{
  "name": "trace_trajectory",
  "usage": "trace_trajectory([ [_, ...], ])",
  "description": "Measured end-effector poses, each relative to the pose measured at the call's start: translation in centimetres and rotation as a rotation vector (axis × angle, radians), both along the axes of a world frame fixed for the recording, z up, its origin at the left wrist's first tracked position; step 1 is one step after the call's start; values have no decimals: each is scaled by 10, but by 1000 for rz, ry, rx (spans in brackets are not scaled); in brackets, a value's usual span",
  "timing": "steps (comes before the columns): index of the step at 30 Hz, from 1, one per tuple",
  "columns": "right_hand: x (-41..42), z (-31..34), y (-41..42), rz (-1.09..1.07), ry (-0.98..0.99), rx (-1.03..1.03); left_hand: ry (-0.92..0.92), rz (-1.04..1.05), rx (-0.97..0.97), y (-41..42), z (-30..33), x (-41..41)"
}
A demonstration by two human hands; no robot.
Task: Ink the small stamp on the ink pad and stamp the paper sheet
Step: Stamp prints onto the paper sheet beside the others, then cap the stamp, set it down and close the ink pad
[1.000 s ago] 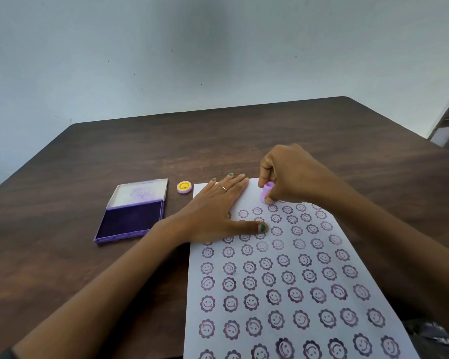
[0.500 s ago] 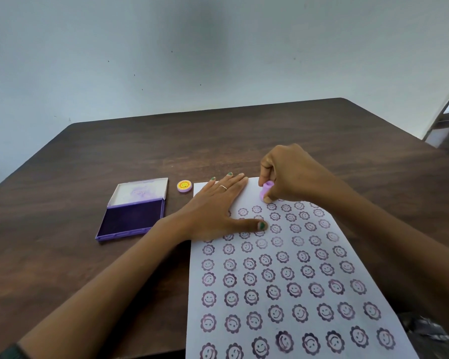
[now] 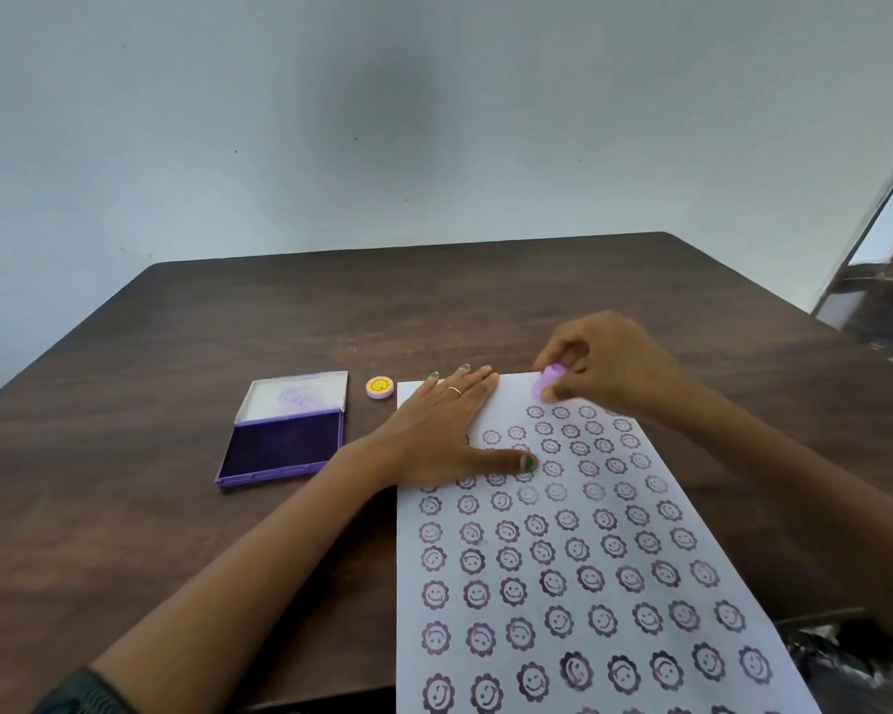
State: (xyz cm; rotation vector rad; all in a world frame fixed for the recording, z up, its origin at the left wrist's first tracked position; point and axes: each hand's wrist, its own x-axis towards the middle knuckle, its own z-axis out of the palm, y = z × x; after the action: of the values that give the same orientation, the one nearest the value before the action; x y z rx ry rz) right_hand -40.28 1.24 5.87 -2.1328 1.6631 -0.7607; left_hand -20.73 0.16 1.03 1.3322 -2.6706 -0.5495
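Note:
A white paper sheet (image 3: pixel 563 569) covered with rows of purple smiling-flower prints lies on the dark wooden table (image 3: pixel 228 353). My right hand (image 3: pixel 604 363) pinches the small lilac stamp (image 3: pixel 548 381) at the sheet's far edge, tilted, its lower end close to the paper. My left hand (image 3: pixel 444 430) lies flat on the sheet's far left corner, fingers spread. The purple ink pad (image 3: pixel 282 445) sits open to the left, its pale lid folded back.
A small round yellow-and-lilac cap with a smiley face (image 3: pixel 380 387) lies between the ink pad and the paper. A dark crinkled plastic item (image 3: pixel 857 657) sits at the lower right. A pale wall stands behind the table.
My right hand has tilted the stamp and raised it slightly at the sheet's far edge. The left hand stays flat on the paper.

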Motion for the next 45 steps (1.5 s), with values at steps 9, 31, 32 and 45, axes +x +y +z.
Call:
trace_trajectory([
  [9, -23, -11, -1, -32, -938, 263, 71, -2, 12, -3, -2, 2],
  [31, 39, -14, -37, 74, -1171, 445, -24, 309, -343, -32, 34, 86],
  [32, 40, -15, -36, 76, -1173, 450, -26, 308, -359, -32, 34, 86],
  [45, 52, -7, -30, 99, -1311, 427, 1043, 306, 25, -15, 38, 43],
])
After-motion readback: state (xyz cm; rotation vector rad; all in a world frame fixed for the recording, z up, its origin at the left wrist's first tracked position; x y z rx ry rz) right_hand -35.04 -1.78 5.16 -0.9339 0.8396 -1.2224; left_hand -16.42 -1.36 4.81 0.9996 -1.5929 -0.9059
